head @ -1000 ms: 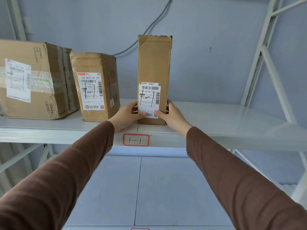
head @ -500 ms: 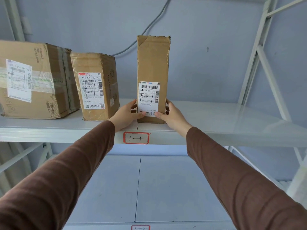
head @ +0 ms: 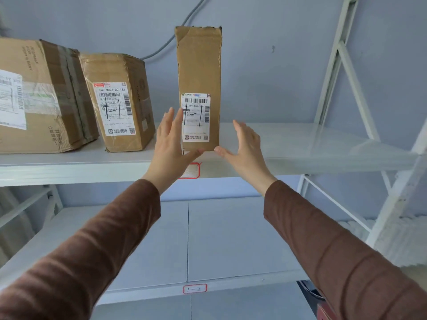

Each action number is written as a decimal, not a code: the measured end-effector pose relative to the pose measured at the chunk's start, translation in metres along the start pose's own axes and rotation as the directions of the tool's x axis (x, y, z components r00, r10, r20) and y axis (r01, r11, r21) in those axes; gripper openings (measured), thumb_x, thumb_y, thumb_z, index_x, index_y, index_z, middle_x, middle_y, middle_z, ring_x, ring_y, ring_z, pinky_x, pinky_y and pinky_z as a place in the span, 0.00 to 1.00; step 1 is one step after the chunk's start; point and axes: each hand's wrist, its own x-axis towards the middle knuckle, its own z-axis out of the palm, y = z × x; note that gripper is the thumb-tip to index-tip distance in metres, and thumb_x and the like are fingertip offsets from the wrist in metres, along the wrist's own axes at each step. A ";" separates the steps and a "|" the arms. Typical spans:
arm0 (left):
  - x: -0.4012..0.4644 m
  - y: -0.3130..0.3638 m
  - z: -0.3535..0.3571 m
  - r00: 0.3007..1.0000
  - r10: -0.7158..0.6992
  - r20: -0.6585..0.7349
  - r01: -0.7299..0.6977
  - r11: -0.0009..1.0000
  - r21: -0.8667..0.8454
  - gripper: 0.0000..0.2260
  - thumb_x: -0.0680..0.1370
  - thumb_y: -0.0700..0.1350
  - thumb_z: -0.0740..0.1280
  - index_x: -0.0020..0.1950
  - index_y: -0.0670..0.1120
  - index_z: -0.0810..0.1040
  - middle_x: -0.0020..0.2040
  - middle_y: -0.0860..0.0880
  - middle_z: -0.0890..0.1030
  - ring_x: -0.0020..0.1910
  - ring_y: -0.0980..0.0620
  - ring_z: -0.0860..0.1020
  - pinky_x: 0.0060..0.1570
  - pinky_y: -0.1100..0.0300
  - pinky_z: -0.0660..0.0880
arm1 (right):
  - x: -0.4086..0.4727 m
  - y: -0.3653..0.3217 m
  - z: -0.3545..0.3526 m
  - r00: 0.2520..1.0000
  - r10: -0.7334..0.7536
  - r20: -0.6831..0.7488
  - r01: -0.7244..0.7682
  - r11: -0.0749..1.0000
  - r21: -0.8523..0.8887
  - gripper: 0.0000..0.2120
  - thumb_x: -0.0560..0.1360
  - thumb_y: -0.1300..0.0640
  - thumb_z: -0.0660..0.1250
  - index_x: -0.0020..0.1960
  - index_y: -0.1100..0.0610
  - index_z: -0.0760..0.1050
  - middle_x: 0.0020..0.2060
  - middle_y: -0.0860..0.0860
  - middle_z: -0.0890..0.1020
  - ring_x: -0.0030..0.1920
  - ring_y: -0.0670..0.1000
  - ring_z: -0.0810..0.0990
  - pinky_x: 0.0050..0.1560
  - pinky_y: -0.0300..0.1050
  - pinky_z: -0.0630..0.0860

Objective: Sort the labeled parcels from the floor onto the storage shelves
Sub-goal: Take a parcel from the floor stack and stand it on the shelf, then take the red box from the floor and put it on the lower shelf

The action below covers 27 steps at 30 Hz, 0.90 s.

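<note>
Standing on the upper shelf [head: 300, 144], from the left edge: a big box [head: 41, 95], then a mid box [head: 120, 102] just beside it, then the tall parcel [head: 198, 65] near the middle of the front edge, apart from both. Left hand [head: 171, 144] is spread wide, fingers straight, holding nothing; whether its thumb brushes the parcel's lower corner, I can't tell. Right hand [head: 245, 146] is just as open, empty, thumb near the parcel's bottom right corner. Below sits the shelf tag [head: 190, 170], half hidden by the left hand, and a second tag [head: 194, 288] on the lower shelf [head: 231, 239].

This looks like the release. Doing it well means drawing both hands straight off, evenly, without nudging a side, because that parcel is narrow-footed. Its long axis runs vertical, upright on end, label [head: 196, 117] facing out toward the front edge, barcode at the top and readable. A bump could topple it sideways.
</note>
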 end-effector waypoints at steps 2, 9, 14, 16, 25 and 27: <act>-0.009 0.012 0.006 0.995 0.099 0.026 -0.100 0.994 0.049 0.44 0.77 0.50 0.75 0.84 0.48 0.51 0.84 0.46 0.49 0.83 0.44 0.45 0.78 0.54 0.45 | -0.018 0.006 -0.009 0.998 -0.034 -0.047 0.027 0.991 -0.132 0.41 0.79 0.41 0.69 0.83 0.54 0.54 0.83 0.55 0.54 0.83 0.57 0.49 0.81 0.54 0.52; -0.051 0.055 0.064 0.922 0.328 0.206 -0.360 0.921 0.146 0.45 0.75 0.52 0.76 0.83 0.41 0.54 0.83 0.39 0.52 0.82 0.37 0.49 0.81 0.45 0.50 | -0.097 0.059 -0.051 0.993 0.017 -0.115 -0.064 0.908 -0.414 0.40 0.79 0.39 0.67 0.83 0.52 0.55 0.84 0.54 0.53 0.83 0.58 0.49 0.81 0.60 0.51; -0.088 0.101 0.128 0.832 0.435 0.345 -0.489 0.868 0.084 0.44 0.76 0.53 0.75 0.83 0.41 0.53 0.83 0.39 0.51 0.83 0.37 0.47 0.79 0.41 0.52 | -0.167 0.109 -0.090 0.979 0.161 -0.123 -0.203 0.794 -0.572 0.39 0.80 0.39 0.65 0.84 0.51 0.52 0.84 0.53 0.50 0.83 0.58 0.48 0.80 0.65 0.51; -0.104 0.121 0.157 0.799 0.447 0.402 -0.507 0.861 0.051 0.45 0.77 0.54 0.74 0.84 0.43 0.51 0.84 0.41 0.49 0.83 0.39 0.45 0.80 0.42 0.50 | -0.197 0.129 -0.107 0.967 0.222 -0.122 -0.250 0.757 -0.603 0.39 0.81 0.39 0.64 0.84 0.50 0.50 0.84 0.53 0.49 0.83 0.57 0.46 0.81 0.65 0.48; -0.190 0.224 0.304 0.647 0.444 0.620 -0.528 0.847 -0.055 0.46 0.78 0.59 0.71 0.84 0.46 0.45 0.84 0.43 0.45 0.83 0.40 0.42 0.79 0.46 0.43 | -0.327 0.234 -0.198 0.852 0.501 -0.150 -0.443 0.538 -0.717 0.41 0.80 0.36 0.63 0.84 0.48 0.47 0.84 0.52 0.48 0.84 0.58 0.45 0.79 0.67 0.49; -0.213 0.247 0.336 0.617 0.427 0.661 -0.522 0.851 -0.063 0.46 0.77 0.60 0.70 0.84 0.46 0.46 0.84 0.43 0.46 0.83 0.40 0.43 0.79 0.46 0.43 | -0.357 0.259 -0.218 0.813 0.565 -0.140 -0.462 0.480 -0.746 0.42 0.80 0.35 0.63 0.84 0.48 0.46 0.84 0.53 0.48 0.84 0.59 0.46 0.80 0.68 0.52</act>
